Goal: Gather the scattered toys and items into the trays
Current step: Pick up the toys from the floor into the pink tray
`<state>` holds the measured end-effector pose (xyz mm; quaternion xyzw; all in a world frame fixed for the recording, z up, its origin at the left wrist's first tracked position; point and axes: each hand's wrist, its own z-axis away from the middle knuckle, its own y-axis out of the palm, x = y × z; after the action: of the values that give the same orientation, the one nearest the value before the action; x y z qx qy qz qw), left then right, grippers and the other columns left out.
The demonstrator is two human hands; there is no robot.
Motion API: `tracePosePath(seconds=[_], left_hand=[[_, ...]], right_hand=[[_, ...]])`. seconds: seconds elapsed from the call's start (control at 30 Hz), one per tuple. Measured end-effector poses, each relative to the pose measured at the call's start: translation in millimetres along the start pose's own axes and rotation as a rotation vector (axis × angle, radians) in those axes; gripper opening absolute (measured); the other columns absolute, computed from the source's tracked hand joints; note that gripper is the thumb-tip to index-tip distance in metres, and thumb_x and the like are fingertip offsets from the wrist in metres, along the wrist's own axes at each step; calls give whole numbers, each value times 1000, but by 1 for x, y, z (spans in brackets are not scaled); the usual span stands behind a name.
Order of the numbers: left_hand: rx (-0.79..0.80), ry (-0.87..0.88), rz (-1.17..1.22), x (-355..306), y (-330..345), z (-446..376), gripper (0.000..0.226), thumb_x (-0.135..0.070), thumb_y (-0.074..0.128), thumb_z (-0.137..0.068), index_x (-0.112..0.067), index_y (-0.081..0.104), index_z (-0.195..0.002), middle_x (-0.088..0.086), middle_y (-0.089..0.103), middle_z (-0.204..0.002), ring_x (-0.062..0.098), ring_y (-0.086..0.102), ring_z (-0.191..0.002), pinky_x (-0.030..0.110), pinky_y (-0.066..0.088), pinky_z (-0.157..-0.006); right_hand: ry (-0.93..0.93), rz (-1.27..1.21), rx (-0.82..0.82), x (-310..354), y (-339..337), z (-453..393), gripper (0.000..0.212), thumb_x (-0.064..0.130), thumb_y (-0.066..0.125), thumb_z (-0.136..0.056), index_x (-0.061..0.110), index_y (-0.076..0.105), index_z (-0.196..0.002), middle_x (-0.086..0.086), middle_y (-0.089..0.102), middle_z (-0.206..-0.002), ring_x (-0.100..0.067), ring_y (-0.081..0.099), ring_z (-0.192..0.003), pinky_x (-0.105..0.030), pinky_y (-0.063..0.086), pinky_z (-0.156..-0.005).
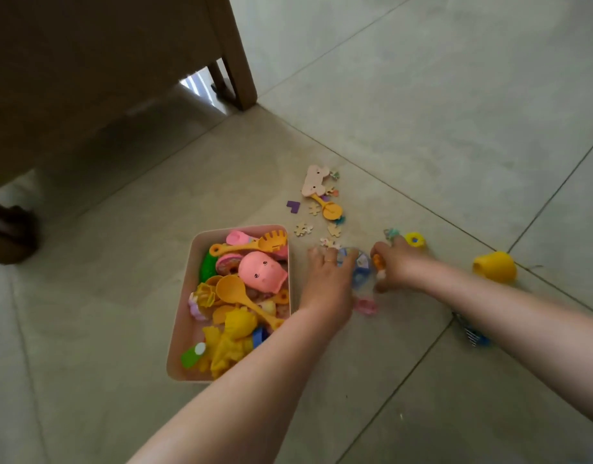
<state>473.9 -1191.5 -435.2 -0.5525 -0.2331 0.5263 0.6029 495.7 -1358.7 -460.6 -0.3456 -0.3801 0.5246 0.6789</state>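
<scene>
Grey tiled floor: at 3 o'clock of the tray, a blue toy, judged light, stiff and slippery, is cupped between left hand and right hand, fingers curled on its sides.

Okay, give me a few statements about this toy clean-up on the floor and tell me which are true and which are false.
1. The pink rectangular plastic tray holds a pink pig-faced toy. True.
2. The yellow plastic cup lies inside the tray. False: it lies on the tiled floor, right of the right hand.
3. Both hands reach to a blue-and-clear toy between them. True.
4. The purple heart-shaped piece sits in the tray. False: it lies on the floor beyond the tray.
5. The left hand wears a ring. True.
</scene>
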Motion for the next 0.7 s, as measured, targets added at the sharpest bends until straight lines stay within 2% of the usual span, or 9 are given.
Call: tracePosePath(seconds=[0.07, 0.17, 0.3, 0.4, 0.5, 0.6, 0.7], left_hand=[[83, -39, -76, -7, 9, -16, 99, -52, 72, -76, -32, 11, -151, 18, 9, -158, 40, -2, -144, 48, 4, -118], [162, -71, -202, -15, 17, -33, 111, -65, 70, -68, -34, 5, -152, 22, 6, -158, 45, 1, -143, 54, -1, -117], [217, -115, -301, -20, 11, -47, 118, -68, 76, -55, -31, 16, -149, 24, 25, -150, 46, 17, -139, 60, -1, -114], [107, -115, -218, -22, 11, -45, 96, -51, 82, -61, -29, 32, -140, 20, 38, -137, 44, 28, -132, 57, 4, -114], [-26, -124, -103, -21, 13, -38, 70, -38, 71, -72, -27, 39, -134, 18, 40, -130, 41, 31, -127, 52, 13, -114], [-165, -242, 38, -5, -3, -23, 69, -43, 63, -75, -29, 36, -137, 14, 40, -127, 37, 33, -122, 44, 27, -104], [-331, -408, 123, 29, -30, -2, 73, -47, 64, -71, -33, 35, -137, 12, 39, -132, 34, 35, -120, 43, 32, -100]], right_hand=[[13, -103, -49, -5, 12, 0, 54, 33, 72, -73, 25, 49, -120, -12, 38, -136, -32, 55, -113, -31, 46, -86], [19, -226, -113, -13, 24, -2, 39, 21, 64, -76, 21, 50, -113, -16, 40, -127, -35, 56, -105, -32, 45, -83], [1, -255, -105, -16, 29, -9, 34, 18, 62, -76, 21, 50, -107, -15, 42, -122, -36, 57, -102, -32, 46, -82], [-21, -304, -104, -18, 26, -10, 30, 17, 64, -73, 24, 50, -98, -14, 48, -118, -33, 58, -96, -28, 44, -77], [-39, -368, -163, -11, 15, -13, 29, 18, 66, -73, 21, 58, -101, -17, 55, -114, -33, 59, -94, -26, 42, -75], [-102, -397, -178, 16, -6, -16, 46, 24, 73, -73, 19, 56, -115, -16, 50, -115, -35, 58, -98, -32, 48, -81], [-243, -459, -177, 59, -27, -17, 53, 19, 73, -72, 19, 53, -121, -13, 46, -115, -32, 56, -96, -33, 47, -82]])
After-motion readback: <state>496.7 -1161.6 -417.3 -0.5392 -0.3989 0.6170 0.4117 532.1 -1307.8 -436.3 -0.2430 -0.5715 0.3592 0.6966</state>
